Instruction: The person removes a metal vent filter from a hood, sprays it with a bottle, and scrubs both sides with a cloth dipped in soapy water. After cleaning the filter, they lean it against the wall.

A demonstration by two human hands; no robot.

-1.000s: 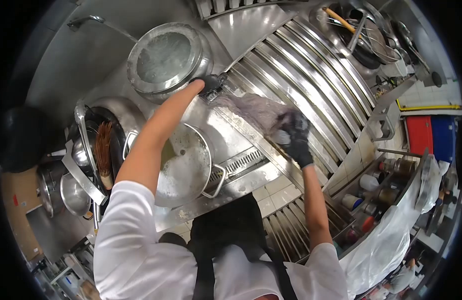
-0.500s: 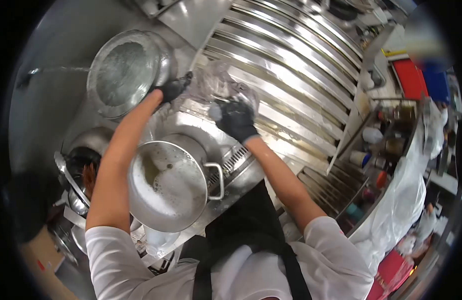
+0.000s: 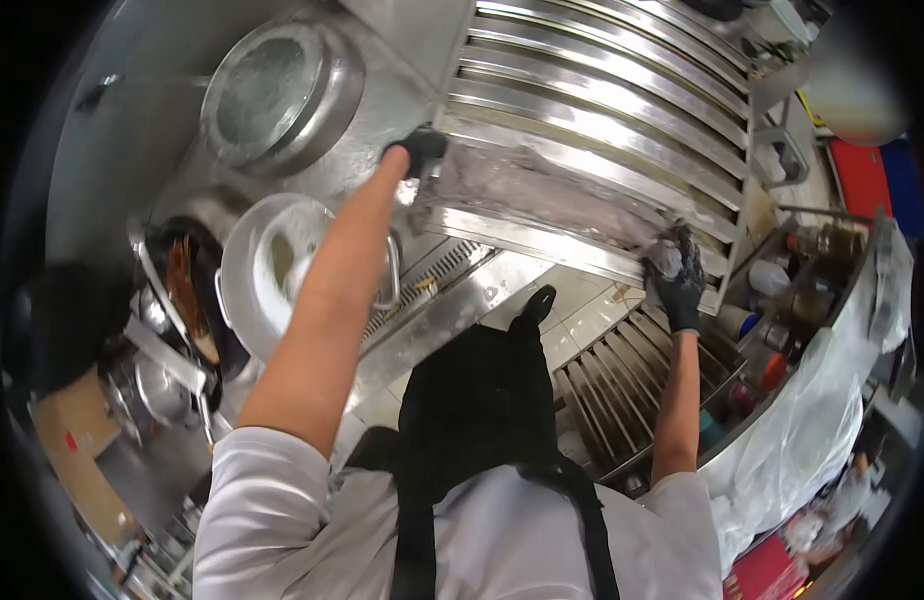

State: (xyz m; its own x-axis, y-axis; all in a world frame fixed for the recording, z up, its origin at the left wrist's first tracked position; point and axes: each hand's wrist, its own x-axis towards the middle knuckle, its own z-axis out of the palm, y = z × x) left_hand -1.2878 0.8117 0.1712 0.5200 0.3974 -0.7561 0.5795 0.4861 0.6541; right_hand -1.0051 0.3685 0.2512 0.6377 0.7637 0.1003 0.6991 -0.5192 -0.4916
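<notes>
My left hand (image 3: 422, 150), in a black glove, is closed at the left edge of a large slatted metal baffle filter (image 3: 592, 125). A crumpled, greyish, see-through scrubbing cloth (image 3: 542, 195) lies stretched along the filter's near slats, from just below my left hand to my right. My gloved right hand (image 3: 675, 283) is closed on the far right end of this cloth, near the filter's lower right corner. A pale lump shows at its fingers; I cannot tell what it is.
Left of the filter, a large metal pot (image 3: 272, 95) rests upside down on the steel counter. A pot of sudsy water (image 3: 257, 260) stands nearer, partly behind my left arm. Several pans and utensils (image 3: 172, 290) crowd the far left. Jars (image 3: 812, 300) fill a rack at right.
My right hand has swept right along the filter, stretching the cloth out. My left hand has shifted right to the filter's edge. The view has moved too.
</notes>
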